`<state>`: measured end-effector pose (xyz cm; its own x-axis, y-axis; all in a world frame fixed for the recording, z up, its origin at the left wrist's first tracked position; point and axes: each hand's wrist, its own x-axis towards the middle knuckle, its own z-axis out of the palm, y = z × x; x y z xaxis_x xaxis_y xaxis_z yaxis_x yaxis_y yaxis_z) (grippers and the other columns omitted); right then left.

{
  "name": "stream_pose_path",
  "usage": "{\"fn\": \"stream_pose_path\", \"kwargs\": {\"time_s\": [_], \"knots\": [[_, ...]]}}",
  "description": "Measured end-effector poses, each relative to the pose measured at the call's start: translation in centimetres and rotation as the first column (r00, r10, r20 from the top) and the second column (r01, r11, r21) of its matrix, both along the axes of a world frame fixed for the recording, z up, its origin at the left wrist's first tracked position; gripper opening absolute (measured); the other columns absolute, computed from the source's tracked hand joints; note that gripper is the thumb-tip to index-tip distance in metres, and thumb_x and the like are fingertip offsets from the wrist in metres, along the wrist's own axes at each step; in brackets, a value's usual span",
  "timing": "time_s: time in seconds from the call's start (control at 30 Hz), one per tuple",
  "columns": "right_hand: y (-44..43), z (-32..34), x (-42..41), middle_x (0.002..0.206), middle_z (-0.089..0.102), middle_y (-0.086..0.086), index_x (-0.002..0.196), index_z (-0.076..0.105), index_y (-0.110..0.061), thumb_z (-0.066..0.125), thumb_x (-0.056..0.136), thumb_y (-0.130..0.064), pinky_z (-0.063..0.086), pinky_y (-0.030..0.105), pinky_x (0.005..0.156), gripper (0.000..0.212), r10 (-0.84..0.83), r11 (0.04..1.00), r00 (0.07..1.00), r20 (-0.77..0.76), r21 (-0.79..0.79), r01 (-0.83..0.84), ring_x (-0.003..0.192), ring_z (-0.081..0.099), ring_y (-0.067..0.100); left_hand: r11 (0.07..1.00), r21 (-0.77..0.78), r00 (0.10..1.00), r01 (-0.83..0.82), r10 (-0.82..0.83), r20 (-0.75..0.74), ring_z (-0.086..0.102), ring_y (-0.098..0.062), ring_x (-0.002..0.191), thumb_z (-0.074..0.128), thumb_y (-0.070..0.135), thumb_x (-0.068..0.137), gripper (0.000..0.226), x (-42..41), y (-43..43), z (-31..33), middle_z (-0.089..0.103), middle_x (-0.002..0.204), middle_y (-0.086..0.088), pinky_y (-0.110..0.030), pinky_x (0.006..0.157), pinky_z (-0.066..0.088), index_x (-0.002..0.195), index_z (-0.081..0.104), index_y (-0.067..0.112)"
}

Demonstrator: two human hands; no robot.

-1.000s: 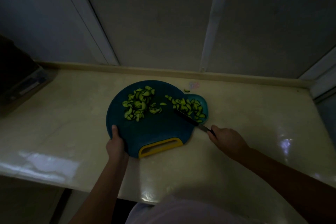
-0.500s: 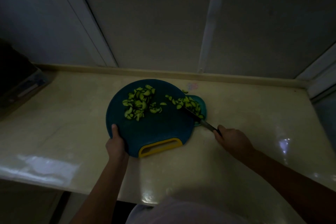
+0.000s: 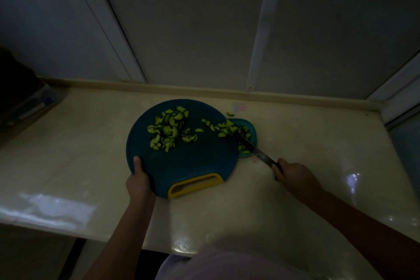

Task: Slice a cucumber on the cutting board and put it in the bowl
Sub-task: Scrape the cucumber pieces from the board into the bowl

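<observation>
Teal cutting board [image 3: 193,166] in left hand [image 3: 138,182]; right hand [image 3: 295,177] grips knife [image 3: 254,151].

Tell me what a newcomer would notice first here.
Bright green cucumber slices heaped on the round teal cutting board mid-counter stand out in the dim scene. The left hand grips its near-left edge; the right hand holds a knife across the bowl at the board's right.

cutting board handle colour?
Yellow handle on the dark teal cutting board; shows in the head view.
</observation>
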<state>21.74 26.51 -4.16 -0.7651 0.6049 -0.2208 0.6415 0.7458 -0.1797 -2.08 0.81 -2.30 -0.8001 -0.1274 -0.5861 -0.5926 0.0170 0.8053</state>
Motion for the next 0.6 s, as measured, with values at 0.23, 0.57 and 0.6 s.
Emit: {"fn": "stream_pose_path", "kwargs": {"time_s": [0.23, 0.57, 0.6], "knots": [[-3.0, 2.8, -1.8, 0.061, 0.049, 0.001, 0.080, 0.046, -0.013, 0.038, 0.098, -0.030, 0.037, 0.032, 0.056, 0.025, -0.192, 0.957, 0.970, -0.151, -0.249, 0.151, 0.065, 0.058, 0.030, 0.999, 0.023, 1.000, -0.024, 0.025, -0.018, 0.055, -0.030, 0.109, 0.050, 0.048, 0.091, 0.063, -0.2, -1.2, 0.0, 0.054, 0.127, -0.016, -0.035, 0.081, 0.047, 0.130, 0.045, -0.002], [-8.4, 5.2, -11.0, 0.078, 0.060, 0.016, 0.084, 0.047, -0.008, 0.031, 0.100, -0.031, 0.048, 0.034, 0.059, 0.032, -0.190, 0.910, 0.943, -0.273, -0.410, 0.064, 0.073, 0.063, 0.031, 0.998, 0.055, 0.999, 0.003, -0.001, -0.038, 0.054, -0.025, 0.092, 0.050, 0.046, 0.092, 0.062, 0.9, -0.9, 0.5, 0.055, 0.107, -0.011, -0.035, 0.076, 0.045, 0.127, 0.046, -0.005], [-8.7, 5.0, -11.4, 0.082, 0.062, 0.018, 0.088, 0.049, -0.006, 0.030, 0.100, -0.031, 0.048, 0.034, 0.059, 0.033, -0.200, 0.901, 0.944, -0.261, -0.427, 0.073, 0.075, 0.064, 0.032, 0.998, 0.054, 0.999, 0.014, -0.011, -0.043, 0.055, -0.026, 0.091, 0.050, 0.047, 0.091, 0.063, 1.0, -1.0, 0.5, 0.055, 0.104, -0.011, -0.035, 0.076, 0.046, 0.126, 0.047, -0.005]]}}
